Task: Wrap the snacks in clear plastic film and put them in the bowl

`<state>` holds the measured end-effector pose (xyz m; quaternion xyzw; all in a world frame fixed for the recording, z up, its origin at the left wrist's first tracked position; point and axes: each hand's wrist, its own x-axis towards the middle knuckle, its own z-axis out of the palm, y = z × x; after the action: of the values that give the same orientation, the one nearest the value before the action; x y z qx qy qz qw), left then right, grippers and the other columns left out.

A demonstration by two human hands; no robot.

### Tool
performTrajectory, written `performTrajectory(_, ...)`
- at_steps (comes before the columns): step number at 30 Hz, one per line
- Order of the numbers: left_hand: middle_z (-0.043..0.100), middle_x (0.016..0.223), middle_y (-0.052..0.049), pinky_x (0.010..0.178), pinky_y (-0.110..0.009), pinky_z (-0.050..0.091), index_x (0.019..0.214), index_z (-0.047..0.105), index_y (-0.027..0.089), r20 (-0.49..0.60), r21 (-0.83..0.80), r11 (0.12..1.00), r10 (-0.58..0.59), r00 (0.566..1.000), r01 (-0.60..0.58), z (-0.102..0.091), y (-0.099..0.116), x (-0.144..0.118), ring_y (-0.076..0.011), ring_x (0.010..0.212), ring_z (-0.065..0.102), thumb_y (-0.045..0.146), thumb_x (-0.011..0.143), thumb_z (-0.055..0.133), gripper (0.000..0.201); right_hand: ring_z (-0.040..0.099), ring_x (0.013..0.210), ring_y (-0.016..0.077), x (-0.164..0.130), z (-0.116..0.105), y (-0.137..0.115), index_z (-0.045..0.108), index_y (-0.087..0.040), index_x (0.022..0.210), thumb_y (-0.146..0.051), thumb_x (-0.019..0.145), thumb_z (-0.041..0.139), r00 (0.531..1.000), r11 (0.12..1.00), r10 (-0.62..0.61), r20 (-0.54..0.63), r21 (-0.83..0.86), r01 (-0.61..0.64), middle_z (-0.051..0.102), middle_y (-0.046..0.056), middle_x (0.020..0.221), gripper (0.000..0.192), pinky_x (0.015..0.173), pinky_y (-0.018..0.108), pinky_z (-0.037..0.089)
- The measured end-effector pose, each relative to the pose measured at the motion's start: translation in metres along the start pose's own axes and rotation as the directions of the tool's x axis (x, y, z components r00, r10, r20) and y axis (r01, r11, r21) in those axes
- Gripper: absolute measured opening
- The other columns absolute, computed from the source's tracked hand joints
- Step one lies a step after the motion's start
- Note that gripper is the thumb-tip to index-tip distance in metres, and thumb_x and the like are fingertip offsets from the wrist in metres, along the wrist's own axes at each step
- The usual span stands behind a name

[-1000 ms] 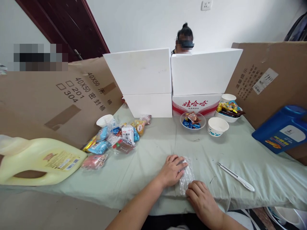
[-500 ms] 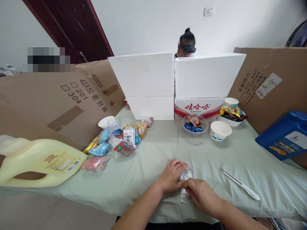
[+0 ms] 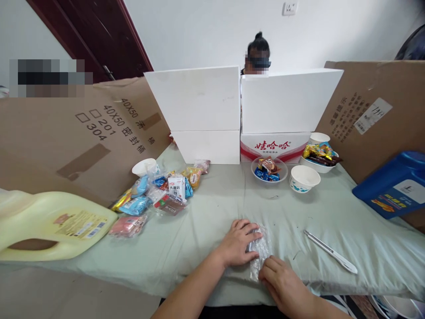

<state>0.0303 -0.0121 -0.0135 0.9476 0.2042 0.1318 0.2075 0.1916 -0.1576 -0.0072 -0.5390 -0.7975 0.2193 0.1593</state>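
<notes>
Left hand point(image 3: 239, 243) fingers spread flat on crinkled clear plastic packet point(image 3: 260, 250), near centre of green-clothed surface point(image 3: 206, 221); right hand point(image 3: 284, 288) fingers curled, pressing packet's near end; white pen-like tool point(image 3: 330, 251) to the right

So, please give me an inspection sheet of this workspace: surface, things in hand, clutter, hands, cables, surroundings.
Surface: table under a pale green cloth, wrinkled.
Job's things: clear plastic packet lying flat on the cloth, near the front edge.
Clutter: pile of snack packets; paper cup; glass bowl of sweets; empty paper bowl; white pen-like tool; yellow jug and blue jug, both on their sides.
Hands: left hand pressing on the packet; right hand touching its near end.
Cables: nothing seen.
Surroundings: cardboard sheets, white foam boxes, another person behind them, dark door.
</notes>
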Motion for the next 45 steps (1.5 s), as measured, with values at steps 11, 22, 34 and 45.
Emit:
performTrajectory(11,0.051,0.139,-0.004,0.105,-0.049,0.027,0.129,0.055,0.03,0.069,0.006,1.0,0.019,0.997,-0.02,-0.002,-0.004,0.001,-0.0329,0.124,0.04,0.064,0.062,0.077,0.078,0.051,0.083,0.0171,0.003,0.0,0.005,0.057,-0.021,0.09,-0.01,0.089,0.042,0.999,0.999,-0.027,-0.024,-0.048,0.026,0.06,0.003,0.089,0.018,0.075,0.029,0.042)
performTrajectory(22,0.057,0.131,-0.005,0.105,-0.045,0.034,0.143,0.033,0.027,-0.035,-0.158,0.987,-0.015,0.999,0.009,0.0,-0.009,0.0,-0.0245,0.121,0.045,0.02,0.084,0.054,0.063,0.056,0.082,0.018,0.049,-0.023,0.022,0.056,-0.019,0.102,-0.011,0.093,0.038,0.976,0.972,-0.104,-0.192,-0.229,0.058,0.061,0.004,0.088,0.022,0.073,0.03,0.041)
performTrajectory(34,0.043,0.142,-0.013,0.107,-0.048,0.037,0.127,0.045,0.02,-0.192,-0.181,0.983,-0.07,0.979,0.035,0.011,-0.015,-0.002,-0.0249,0.133,0.04,0.01,0.085,0.045,0.042,0.061,0.067,0.0127,0.091,-0.002,0.048,0.058,-0.02,0.096,-0.021,0.098,0.039,0.943,0.883,0.221,-0.25,-0.358,-0.302,0.062,0.003,0.087,0.02,0.055,0.025,0.033)
performTrajectory(45,0.053,0.129,-0.012,0.106,-0.054,0.038,0.116,0.057,0.02,-0.213,-0.069,0.994,-0.103,0.972,0.09,0.016,-0.014,0.003,-0.0312,0.125,0.045,0.023,0.077,0.067,0.041,0.06,0.089,0.0226,0.075,-0.042,0.073,0.061,-0.016,0.095,-0.02,0.096,0.039,0.848,0.786,0.315,-0.425,-0.385,-0.485,0.063,0.013,0.094,0.023,0.078,0.033,0.044)
